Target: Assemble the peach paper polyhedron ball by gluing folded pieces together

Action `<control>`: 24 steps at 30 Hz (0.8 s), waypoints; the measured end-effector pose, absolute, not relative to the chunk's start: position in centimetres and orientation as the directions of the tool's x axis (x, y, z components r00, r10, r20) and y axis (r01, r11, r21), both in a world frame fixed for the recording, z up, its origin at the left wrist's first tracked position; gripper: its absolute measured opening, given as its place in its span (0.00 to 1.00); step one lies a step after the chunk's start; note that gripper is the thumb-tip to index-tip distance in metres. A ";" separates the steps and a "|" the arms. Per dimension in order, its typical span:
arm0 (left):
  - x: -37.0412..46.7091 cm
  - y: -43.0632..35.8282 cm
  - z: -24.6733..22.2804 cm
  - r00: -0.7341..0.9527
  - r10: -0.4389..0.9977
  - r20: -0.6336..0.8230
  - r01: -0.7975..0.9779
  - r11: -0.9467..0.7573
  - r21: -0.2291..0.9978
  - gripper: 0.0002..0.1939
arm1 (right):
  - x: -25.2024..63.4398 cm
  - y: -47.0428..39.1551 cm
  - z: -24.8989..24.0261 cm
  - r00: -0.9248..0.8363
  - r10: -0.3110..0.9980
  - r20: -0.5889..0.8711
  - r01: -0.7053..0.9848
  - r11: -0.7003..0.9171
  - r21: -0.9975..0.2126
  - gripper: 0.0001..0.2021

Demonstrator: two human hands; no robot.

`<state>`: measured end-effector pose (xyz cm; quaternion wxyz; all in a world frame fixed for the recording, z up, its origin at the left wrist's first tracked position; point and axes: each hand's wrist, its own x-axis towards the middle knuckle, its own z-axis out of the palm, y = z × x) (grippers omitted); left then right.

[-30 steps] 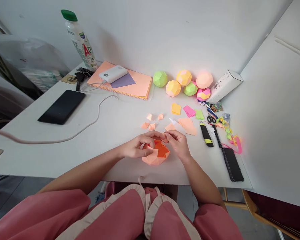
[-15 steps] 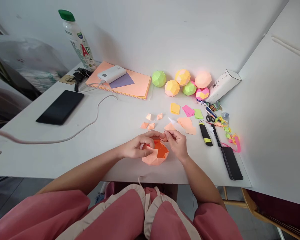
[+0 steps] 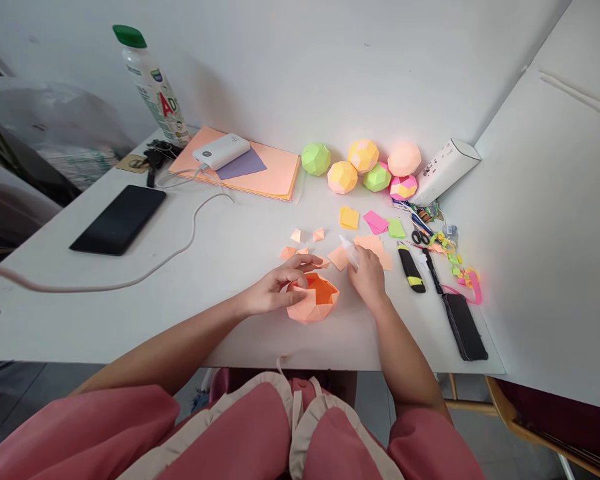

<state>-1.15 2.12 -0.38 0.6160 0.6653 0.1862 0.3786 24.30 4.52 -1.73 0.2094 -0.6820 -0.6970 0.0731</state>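
Observation:
An orange faceted paper ball [image 3: 313, 308], open at its top, sits near the table's front edge. My left hand [image 3: 280, 285] curls round its left side and rim, and a small folded orange paper piece [image 3: 323, 263] is at its fingertips. To the right of the ball, my right hand [image 3: 369, 275] has its fingers closed on a small white glue bottle [image 3: 349, 250], whose tip points up and left. Small folded orange pieces [image 3: 295, 235] lie just beyond the ball. Flat orange paper pieces [image 3: 377, 250] lie beside and behind the glue bottle.
Several finished paper balls [image 3: 343, 177] stand along the wall. Yellow [image 3: 349, 218], pink and green paper squares lie before them. A cutter [image 3: 411, 268], scissors [image 3: 421, 237] and a black case [image 3: 464, 327] are at right. A tablet [image 3: 119, 220], cable, power bank [image 3: 221, 151] and bottle [image 3: 157, 93] are at left.
My right hand has left the small folded piece, moved right and closed on the white glue bottle. My left hand stays at the ball, with the folded piece at its fingertips.

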 end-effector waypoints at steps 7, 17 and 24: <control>-1.1 2.2 -0.7 0.613 0.740 0.276 -0.251 -0.150 0.956 0.12 | 24.0 4.7 -0.2 0.352 0.907 0.232 0.509 0.023 -0.860 0.17; -1.0 2.1 -1.0 0.612 0.748 0.257 -0.290 -0.091 0.953 0.13 | 23.0 1.8 2.7 0.158 0.875 0.458 0.185 0.429 -0.884 0.19; -1.0 2.1 -1.1 0.622 0.746 0.238 -0.264 -0.086 0.961 0.13 | 21.5 0.8 2.7 -0.018 0.814 0.581 0.289 0.561 -0.776 0.16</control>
